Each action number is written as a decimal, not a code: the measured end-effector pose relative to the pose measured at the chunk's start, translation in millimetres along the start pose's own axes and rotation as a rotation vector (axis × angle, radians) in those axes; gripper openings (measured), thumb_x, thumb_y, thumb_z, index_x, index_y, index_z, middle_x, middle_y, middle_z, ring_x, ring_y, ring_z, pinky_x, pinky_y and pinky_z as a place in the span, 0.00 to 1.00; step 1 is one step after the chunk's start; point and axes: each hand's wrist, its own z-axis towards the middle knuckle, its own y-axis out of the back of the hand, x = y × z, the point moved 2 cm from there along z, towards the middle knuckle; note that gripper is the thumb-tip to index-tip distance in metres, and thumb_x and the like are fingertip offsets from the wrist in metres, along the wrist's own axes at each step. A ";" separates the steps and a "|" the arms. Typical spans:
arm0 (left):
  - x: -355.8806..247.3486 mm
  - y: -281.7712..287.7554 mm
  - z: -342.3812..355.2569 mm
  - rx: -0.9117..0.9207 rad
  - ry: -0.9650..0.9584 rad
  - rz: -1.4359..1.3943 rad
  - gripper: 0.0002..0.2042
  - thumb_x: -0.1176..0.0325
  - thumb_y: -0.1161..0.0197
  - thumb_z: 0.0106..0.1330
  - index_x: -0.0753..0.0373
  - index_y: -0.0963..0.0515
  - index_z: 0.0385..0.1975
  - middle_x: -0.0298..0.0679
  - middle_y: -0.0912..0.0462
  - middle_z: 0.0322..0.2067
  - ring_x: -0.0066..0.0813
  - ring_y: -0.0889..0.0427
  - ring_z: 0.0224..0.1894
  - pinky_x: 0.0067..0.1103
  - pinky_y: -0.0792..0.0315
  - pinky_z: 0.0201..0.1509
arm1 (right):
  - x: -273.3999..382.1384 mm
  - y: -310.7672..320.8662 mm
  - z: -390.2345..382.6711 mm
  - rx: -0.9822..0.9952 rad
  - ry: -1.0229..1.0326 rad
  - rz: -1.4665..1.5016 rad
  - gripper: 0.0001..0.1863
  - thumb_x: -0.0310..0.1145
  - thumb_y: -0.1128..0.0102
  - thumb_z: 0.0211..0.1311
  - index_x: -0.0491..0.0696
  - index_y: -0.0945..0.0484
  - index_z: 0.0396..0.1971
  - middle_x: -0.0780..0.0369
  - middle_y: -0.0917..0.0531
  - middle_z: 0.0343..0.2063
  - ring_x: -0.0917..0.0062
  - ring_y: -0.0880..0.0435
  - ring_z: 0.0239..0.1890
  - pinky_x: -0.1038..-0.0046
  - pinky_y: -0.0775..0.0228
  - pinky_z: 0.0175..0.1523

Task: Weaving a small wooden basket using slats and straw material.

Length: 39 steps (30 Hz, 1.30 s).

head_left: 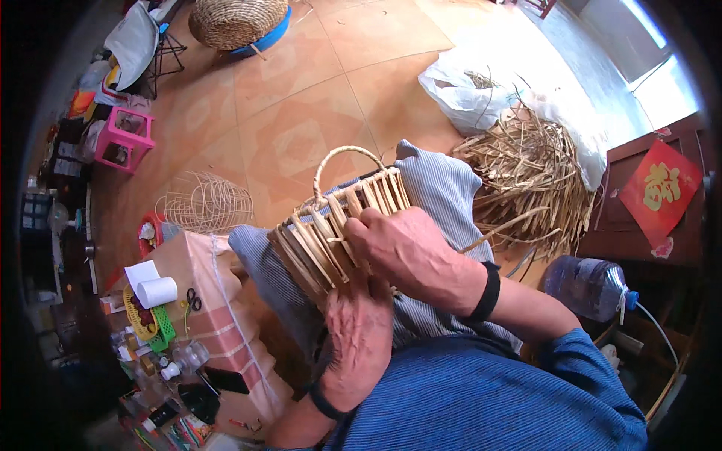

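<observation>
While black-handled scissors lie on a cloth-covered table, a slatted basket rests tilted on the person's lap. The left hand presses its near side, grip hidden; the right hand curls nearly closed at the slats, any pinch unclear, left of dry strips.

Strong light from upper right; glare bleaches floor there and part of plastic bag. Left-side clutter dim, murky. Basket fairly sharp. Fisheye bends tile lines; black vignette swallows corners.
</observation>
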 end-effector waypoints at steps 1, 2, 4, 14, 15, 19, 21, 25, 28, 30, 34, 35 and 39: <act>1.5 -4.4 0.0 -0.007 0.003 -0.009 0.16 0.77 0.37 0.72 0.70 0.20 0.58 0.54 0.21 0.52 0.56 0.17 0.53 0.44 0.24 0.56 | 2.7 -1.0 -1.1 0.009 -0.023 -0.038 0.13 0.29 0.32 0.64 0.40 0.21 0.46 0.52 0.13 0.36 0.58 0.07 0.36 0.60 0.15 0.37; 2.7 -7.7 -3.2 -0.022 0.018 -0.031 0.17 0.77 0.38 0.72 0.70 0.20 0.60 0.54 0.21 0.53 0.56 0.18 0.54 0.44 0.25 0.56 | 7.3 -3.0 -2.7 0.022 -0.042 -0.071 0.13 0.29 0.33 0.64 0.41 0.20 0.46 0.53 0.14 0.37 0.59 0.07 0.35 0.60 0.15 0.36; 4.0 -13.8 -8.5 -0.052 0.044 -0.074 0.18 0.76 0.39 0.74 0.70 0.21 0.62 0.55 0.21 0.54 0.55 0.19 0.55 0.43 0.27 0.56 | 16.5 -5.1 -7.3 0.025 -0.061 -0.108 0.13 0.31 0.34 0.67 0.42 0.22 0.48 0.54 0.15 0.37 0.58 0.08 0.34 0.59 0.17 0.34; -1.5 -10.3 -7.9 -0.025 0.044 0.025 0.15 0.75 0.39 0.75 0.66 0.17 0.59 0.52 0.20 0.51 0.49 0.18 0.53 0.40 0.29 0.57 | -0.7 5.0 -7.1 0.081 0.023 0.082 0.17 0.28 0.34 0.69 0.42 0.29 0.52 0.51 0.17 0.37 0.50 0.10 0.35 0.55 0.18 0.35; -2.9 -10.9 -7.8 -0.024 0.045 0.034 0.14 0.75 0.39 0.75 0.65 0.17 0.57 0.51 0.20 0.50 0.49 0.18 0.52 0.40 0.29 0.57 | -8.1 -0.7 -8.0 0.090 0.006 0.191 0.22 0.26 0.33 0.67 0.43 0.31 0.56 0.48 0.15 0.38 0.45 0.10 0.38 0.54 0.17 0.37; 0.3 -9.2 -10.9 -0.122 0.023 -0.015 0.11 0.75 0.37 0.74 0.63 0.16 0.53 0.49 0.20 0.46 0.48 0.17 0.49 0.40 0.28 0.57 | -22.1 0.5 -9.1 0.175 -0.094 0.575 0.30 0.25 0.30 0.65 0.44 0.34 0.63 0.47 0.12 0.36 0.46 0.09 0.43 0.53 0.16 0.43; 4.3 -8.6 -12.5 -0.114 -0.001 -0.019 0.12 0.74 0.37 0.73 0.63 0.16 0.54 0.47 0.21 0.47 0.45 0.16 0.47 0.39 0.27 0.56 | -24.8 0.9 -12.8 0.155 -0.014 0.558 0.30 0.25 0.30 0.65 0.44 0.34 0.64 0.48 0.12 0.36 0.46 0.09 0.44 0.54 0.16 0.43; 11.3 -8.2 -12.0 -0.131 -0.007 -0.118 0.14 0.75 0.36 0.72 0.62 0.16 0.56 0.45 0.21 0.48 0.44 0.15 0.49 0.39 0.27 0.55 | -20.3 3.8 -23.0 0.119 0.035 0.443 0.30 0.27 0.28 0.65 0.45 0.33 0.63 0.49 0.12 0.37 0.46 0.09 0.44 0.54 0.16 0.43; 13.5 -10.1 -11.1 -0.159 -0.009 -0.121 0.13 0.76 0.34 0.71 0.62 0.16 0.54 0.44 0.19 0.50 0.45 0.15 0.51 0.39 0.26 0.55 | -13.0 3.5 -43.6 0.027 -0.056 0.433 0.27 0.30 0.26 0.69 0.46 0.31 0.62 0.50 0.13 0.34 0.47 0.08 0.44 0.53 0.18 0.42; 14.0 -12.9 -9.8 -0.150 0.009 -0.098 0.12 0.75 0.34 0.71 0.62 0.16 0.53 0.44 0.19 0.50 0.45 0.14 0.51 0.40 0.26 0.56 | -17.2 1.2 -65.1 0.002 -0.204 0.499 0.25 0.29 0.27 0.72 0.46 0.30 0.61 0.50 0.14 0.33 0.47 0.09 0.44 0.53 0.19 0.41; 6.4 -2.8 -9.9 -0.073 0.040 -0.110 0.24 0.77 0.22 0.58 0.62 0.19 0.56 0.46 0.18 0.52 0.51 0.16 0.55 0.42 0.27 0.61 | -36.1 -13.0 -80.0 -0.065 -0.484 1.441 0.08 0.30 0.27 0.77 0.47 0.19 0.46 0.68 0.16 0.31 0.85 0.23 0.26 0.76 0.32 0.30; 2.2 -1.4 -6.4 -0.063 0.037 -0.121 0.25 0.78 0.22 0.58 0.62 0.19 0.56 0.46 0.18 0.52 0.51 0.16 0.56 0.42 0.27 0.61 | -48.7 -17.3 -80.7 -0.149 -0.467 1.625 0.08 0.31 0.27 0.79 0.49 0.19 0.48 0.74 0.18 0.32 0.94 0.29 0.27 0.84 0.39 0.28; 2.5 0.3 -5.1 -0.068 0.048 -0.093 0.25 0.77 0.21 0.57 0.62 0.18 0.56 0.44 0.18 0.50 0.48 0.15 0.55 0.42 0.27 0.61 | -64.0 -36.9 -99.6 -0.090 -0.462 1.982 0.11 0.30 0.30 0.81 0.51 0.23 0.54 0.72 0.16 0.34 0.92 0.29 0.24 0.85 0.42 0.26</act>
